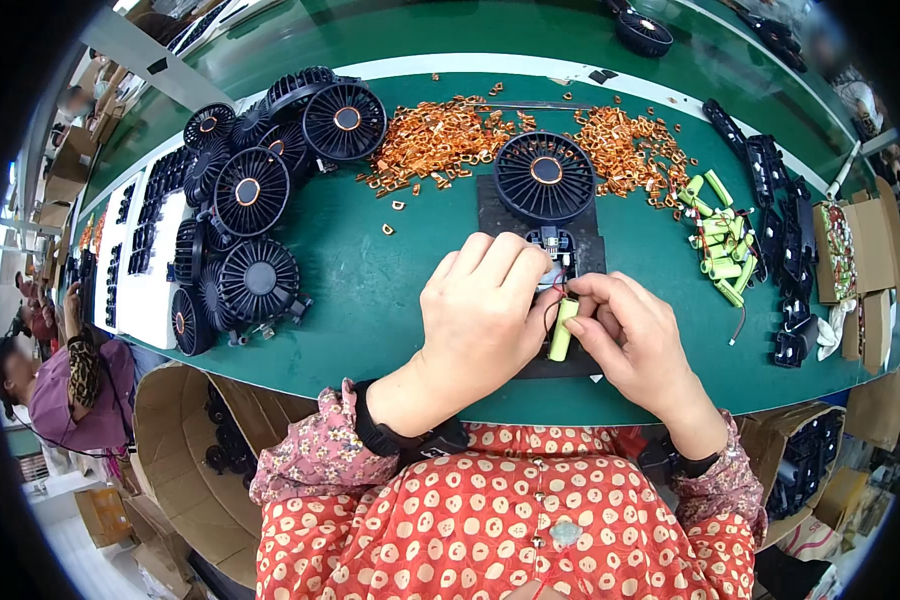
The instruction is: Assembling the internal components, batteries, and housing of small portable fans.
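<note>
A small black handheld fan (pixel 545 176) lies on a dark mat, its round grille away from me and its opened handle (pixel 553 243) toward me. My right hand (pixel 625 335) pinches a light green cylindrical battery (pixel 563 332) between thumb and fingers, just below the handle. Thin red and dark wires run from the battery up toward the handle. My left hand (pixel 490 305) is curled over the handle and the wires, back of the hand up. Its fingertips are mostly hidden, so what they grip does not show.
Assembled black fans (pixel 260 278) are heaped at the left beside white trays (pixel 148 250). Loose copper-orange clips (pixel 435 145) lie in two piles behind the fan. At the right are more green batteries (pixel 727 250), black handle shells (pixel 796 260) and a cardboard box (pixel 875 245). A co-worker (pixel 80 390) sits at far left.
</note>
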Demonstrator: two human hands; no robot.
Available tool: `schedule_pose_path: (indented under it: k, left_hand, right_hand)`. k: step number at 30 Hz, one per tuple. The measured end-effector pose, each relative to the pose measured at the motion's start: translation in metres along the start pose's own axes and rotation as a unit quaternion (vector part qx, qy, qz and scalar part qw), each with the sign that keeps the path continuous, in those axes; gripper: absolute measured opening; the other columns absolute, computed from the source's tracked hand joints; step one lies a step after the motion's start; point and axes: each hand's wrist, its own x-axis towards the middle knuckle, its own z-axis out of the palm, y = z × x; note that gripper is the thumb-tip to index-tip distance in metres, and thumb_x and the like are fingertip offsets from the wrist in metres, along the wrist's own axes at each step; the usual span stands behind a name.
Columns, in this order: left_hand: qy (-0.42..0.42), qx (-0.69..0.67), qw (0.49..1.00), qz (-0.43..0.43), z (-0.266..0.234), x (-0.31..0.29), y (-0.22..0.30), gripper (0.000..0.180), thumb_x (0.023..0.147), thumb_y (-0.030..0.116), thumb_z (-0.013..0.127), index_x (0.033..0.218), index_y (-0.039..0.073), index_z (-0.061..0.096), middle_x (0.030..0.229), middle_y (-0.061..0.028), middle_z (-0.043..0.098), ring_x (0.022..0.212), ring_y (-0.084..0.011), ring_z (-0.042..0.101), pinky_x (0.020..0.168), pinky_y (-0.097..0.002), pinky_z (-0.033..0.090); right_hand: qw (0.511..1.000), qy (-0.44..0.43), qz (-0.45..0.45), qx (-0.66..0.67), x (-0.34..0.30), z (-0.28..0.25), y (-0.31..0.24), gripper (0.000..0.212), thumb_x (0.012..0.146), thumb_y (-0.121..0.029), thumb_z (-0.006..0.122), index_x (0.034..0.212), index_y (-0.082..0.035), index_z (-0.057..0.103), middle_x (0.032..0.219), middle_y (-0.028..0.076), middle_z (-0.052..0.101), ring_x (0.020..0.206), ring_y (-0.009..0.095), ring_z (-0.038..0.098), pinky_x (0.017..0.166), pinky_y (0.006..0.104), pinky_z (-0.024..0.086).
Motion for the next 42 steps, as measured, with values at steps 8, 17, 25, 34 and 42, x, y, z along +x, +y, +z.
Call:
schedule_pose_path:
  k: [8,17,25,34,42]
  left_hand:
    - [0.006,-0.001,1.0,-0.012,0.001,0.0,0.002,0.015,0.072,0.014,0.075,0.081,0.009,0.064,0.088,-0.0011,0.06,0.081,-0.0212,0.059,0.066,-0.0339,0.047]
    - [-0.044,-0.09,0.995,-0.019,-0.012,0.003,-0.004,0.022,0.068,0.001,0.075,0.087,0.006,0.066,0.097,-0.0071,0.067,0.088,-0.0275,0.063,0.074,-0.0366,0.052]
    - [-0.088,-0.23,0.968,-0.04,-0.024,0.0,-0.02,0.014,0.072,0.006,0.075,0.08,0.007,0.064,0.102,-0.0056,0.067,0.095,-0.0271,0.064,0.077,-0.0382,0.05]
    - [-0.048,-0.153,0.984,-0.077,-0.01,-0.001,-0.008,0.017,0.072,0.0,0.078,0.083,0.004,0.066,0.1,-0.0102,0.069,0.093,-0.027,0.065,0.078,-0.0355,0.051]
    - [-0.039,-0.171,0.982,-0.071,-0.008,-0.004,-0.011,0.014,0.075,-0.001,0.077,0.086,0.004,0.068,0.103,-0.0105,0.07,0.094,-0.0272,0.065,0.078,-0.0353,0.051]
  right_hand:
    - [0.999,-0.006,0.002,0.041,-0.011,0.004,-0.011,0.05,0.08,-0.016,0.08,0.124,-0.003,0.058,0.085,0.006,0.063,0.061,0.017,0.057,0.056,0.0313,0.047]
    - [0.997,0.066,0.027,0.007,-0.009,0.009,-0.013,0.044,0.079,-0.004,0.074,0.121,-0.005,0.062,0.074,0.003,0.057,0.054,0.016,0.054,0.052,0.0315,0.044]
    - [0.997,0.067,0.014,-0.02,-0.003,0.016,-0.011,0.043,0.078,-0.005,0.072,0.12,-0.003,0.063,0.077,0.007,0.058,0.06,0.023,0.058,0.055,0.0348,0.048]
    - [0.993,0.044,-0.047,-0.099,0.0,0.016,-0.007,0.046,0.079,-0.013,0.078,0.12,0.002,0.061,0.082,0.011,0.059,0.072,0.028,0.061,0.061,0.038,0.051]
    - [0.996,0.049,-0.03,-0.075,-0.003,0.016,-0.006,0.051,0.08,-0.018,0.081,0.122,0.001,0.06,0.083,0.01,0.059,0.072,0.027,0.061,0.062,0.0374,0.051]
